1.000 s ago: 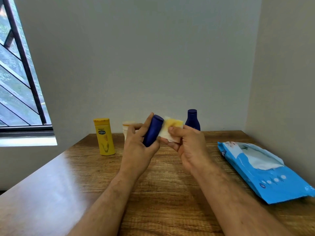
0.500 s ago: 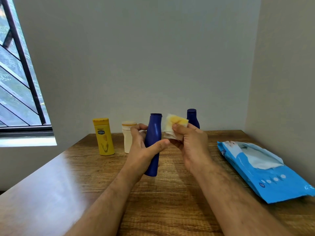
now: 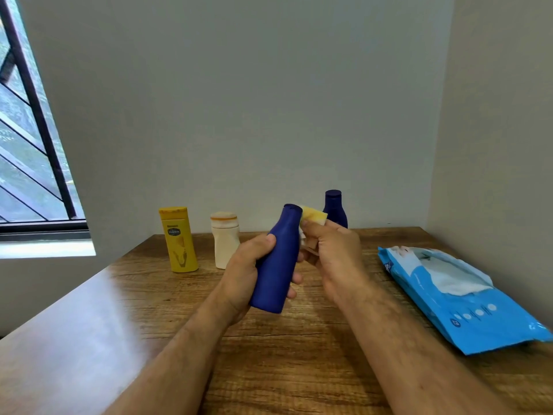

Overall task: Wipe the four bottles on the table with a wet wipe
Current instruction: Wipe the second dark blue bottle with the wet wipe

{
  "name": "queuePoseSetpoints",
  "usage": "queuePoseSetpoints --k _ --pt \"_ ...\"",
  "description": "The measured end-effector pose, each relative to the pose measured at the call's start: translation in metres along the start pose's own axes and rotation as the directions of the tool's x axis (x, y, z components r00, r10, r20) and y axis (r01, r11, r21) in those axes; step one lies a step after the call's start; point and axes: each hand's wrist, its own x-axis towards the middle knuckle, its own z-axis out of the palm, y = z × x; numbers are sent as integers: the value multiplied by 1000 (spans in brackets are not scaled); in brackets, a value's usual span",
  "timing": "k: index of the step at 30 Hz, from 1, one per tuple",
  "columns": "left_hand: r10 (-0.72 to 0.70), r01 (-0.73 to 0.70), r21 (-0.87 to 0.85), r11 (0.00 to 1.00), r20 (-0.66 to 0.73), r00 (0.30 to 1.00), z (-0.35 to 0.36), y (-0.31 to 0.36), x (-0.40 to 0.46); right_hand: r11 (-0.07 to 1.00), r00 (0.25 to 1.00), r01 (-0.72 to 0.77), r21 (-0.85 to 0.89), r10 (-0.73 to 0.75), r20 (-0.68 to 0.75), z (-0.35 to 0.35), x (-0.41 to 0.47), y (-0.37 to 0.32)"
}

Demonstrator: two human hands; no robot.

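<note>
Left hand (image 3: 242,274) grasps a dark blue plastic bottle (image 3: 276,262) around its body, fingers curled, holding it tilted above the wooden surface (image 3: 269,354). Right hand (image 3: 335,253) pinches a folded, yellow-stained white wet wipe (image 3: 312,218) against the bottle's neck. Standing at the far edge of the surface: a yellow flat-sided lotion bottle (image 3: 179,239), a cream squat bottle (image 3: 224,239), a second dark blue bottle (image 3: 335,206). At right lies a light blue wet-wipe pack (image 3: 466,307), flap open.

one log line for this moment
left hand: grips blue bottle | right hand: pinches wet wipe at bottle neck | step: wiping
</note>
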Motion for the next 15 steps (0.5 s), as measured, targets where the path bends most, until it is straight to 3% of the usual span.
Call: queuePoseSetpoints --k 3,6,10,15 --pt "-88 92 -137 986 33 996 4 2 -4 998 998 -53 37 54 -18 0 1 1" --pt "-49 42 -139 989 -50 998 2 1 -2 997 996 -54 62 57 -61 -1 2 1" --pt "138 -81 274 958 -196 971 1 -5 5 995 987 -28 92 42 -153 -5 5 -5" --pt "194 -83 528 845 -159 968 4 -12 7 999 979 2 46 8 -203 -6 8 -4"
